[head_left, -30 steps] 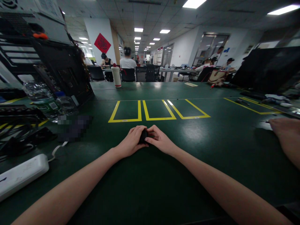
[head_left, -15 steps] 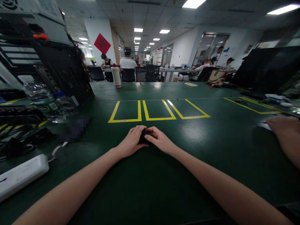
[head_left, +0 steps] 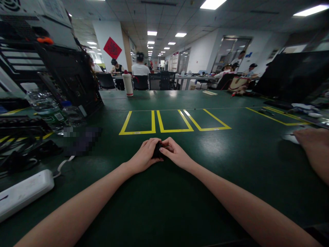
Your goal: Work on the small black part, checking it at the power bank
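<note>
The left hand [head_left: 144, 155] grips a small black object [head_left: 156, 151], seven o'clock from the middle yellow tape frame [head_left: 177, 130]; the right hand [head_left: 177, 154] curls at its three o'clock, hold unclear. Its long axis is hidden.

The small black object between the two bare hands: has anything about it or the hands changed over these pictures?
Barely: the thumb of the bare right hand seems slightly farther forward against the small black object. Nothing was visibly taken or released; the bare left hand still holds it.
</note>
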The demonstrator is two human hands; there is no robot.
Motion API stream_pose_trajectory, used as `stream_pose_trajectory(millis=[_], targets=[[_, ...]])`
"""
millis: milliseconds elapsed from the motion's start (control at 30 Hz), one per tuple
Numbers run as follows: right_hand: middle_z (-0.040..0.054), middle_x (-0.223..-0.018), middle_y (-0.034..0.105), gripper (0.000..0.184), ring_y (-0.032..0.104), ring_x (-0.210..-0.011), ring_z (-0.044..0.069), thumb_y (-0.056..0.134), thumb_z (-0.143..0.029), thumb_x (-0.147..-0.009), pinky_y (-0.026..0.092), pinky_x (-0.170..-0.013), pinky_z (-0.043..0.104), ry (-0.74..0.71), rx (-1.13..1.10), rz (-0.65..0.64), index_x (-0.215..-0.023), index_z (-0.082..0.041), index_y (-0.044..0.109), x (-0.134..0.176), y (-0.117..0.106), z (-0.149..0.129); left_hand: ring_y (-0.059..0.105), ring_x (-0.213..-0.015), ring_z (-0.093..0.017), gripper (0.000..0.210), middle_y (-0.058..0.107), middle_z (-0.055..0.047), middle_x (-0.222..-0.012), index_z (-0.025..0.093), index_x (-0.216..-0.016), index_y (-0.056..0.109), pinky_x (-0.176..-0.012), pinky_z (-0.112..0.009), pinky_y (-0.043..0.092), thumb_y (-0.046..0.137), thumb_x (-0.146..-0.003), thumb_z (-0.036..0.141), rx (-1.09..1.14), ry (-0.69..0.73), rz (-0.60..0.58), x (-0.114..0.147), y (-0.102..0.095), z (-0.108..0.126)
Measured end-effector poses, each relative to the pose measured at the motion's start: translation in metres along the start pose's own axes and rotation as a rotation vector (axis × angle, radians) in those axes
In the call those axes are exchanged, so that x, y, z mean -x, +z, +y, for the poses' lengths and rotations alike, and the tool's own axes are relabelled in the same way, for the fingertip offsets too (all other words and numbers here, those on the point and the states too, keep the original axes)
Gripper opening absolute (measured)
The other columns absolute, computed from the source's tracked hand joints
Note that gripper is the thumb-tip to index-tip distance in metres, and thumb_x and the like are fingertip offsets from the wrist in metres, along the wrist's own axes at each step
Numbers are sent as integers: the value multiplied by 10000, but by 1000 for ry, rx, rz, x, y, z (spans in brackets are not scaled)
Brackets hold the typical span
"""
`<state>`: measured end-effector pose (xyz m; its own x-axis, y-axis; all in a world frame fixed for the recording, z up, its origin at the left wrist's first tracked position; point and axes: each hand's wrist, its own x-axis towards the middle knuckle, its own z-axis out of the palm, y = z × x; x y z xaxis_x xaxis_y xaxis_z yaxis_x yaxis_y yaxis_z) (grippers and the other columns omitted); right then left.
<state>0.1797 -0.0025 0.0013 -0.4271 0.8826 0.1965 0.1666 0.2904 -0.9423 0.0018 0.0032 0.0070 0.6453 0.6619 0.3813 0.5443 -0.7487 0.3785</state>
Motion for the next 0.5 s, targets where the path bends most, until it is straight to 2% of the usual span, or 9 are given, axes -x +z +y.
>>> stream_pose_trajectory(millis=[167, 333, 500], targets=[[36, -986, 528, 240, 546, -919, 174, 508, -338, -807, 473, -800, 375, 44, -3, -2, -996, -197, 464, -1, -1, 1, 433, -1133, -267, 573, 441, -92, -1199, 231, -1212, 283, -946, -490, 348, 620, -749, 260, -12, -13, 8, 0, 1, -1], [5, -947, 532, 215, 551, -923, 166, 564, -303, -773, 466, -824, 364, -4, -76, -59, -932, -206, 458, 0, -2, -1, 432, -1135, -265, 583, 447, -83, -1201, 239, -1217, 272, -953, -498, 336, 618, -748, 263, -17, 2, 22, 0, 2, -1], [-3, -924, 523, 185, 555, -893, 165, 533, -332, -791, 485, -789, 359, -11, -45, -29, -921, -221, 460, 2, -2, -2, 432, -1144, -273, 577, 447, -88, -1208, 249, -1223, 264, -947, -512, 336, 606, -759, 260, -4, 9, 0, 0, -1, 0]])
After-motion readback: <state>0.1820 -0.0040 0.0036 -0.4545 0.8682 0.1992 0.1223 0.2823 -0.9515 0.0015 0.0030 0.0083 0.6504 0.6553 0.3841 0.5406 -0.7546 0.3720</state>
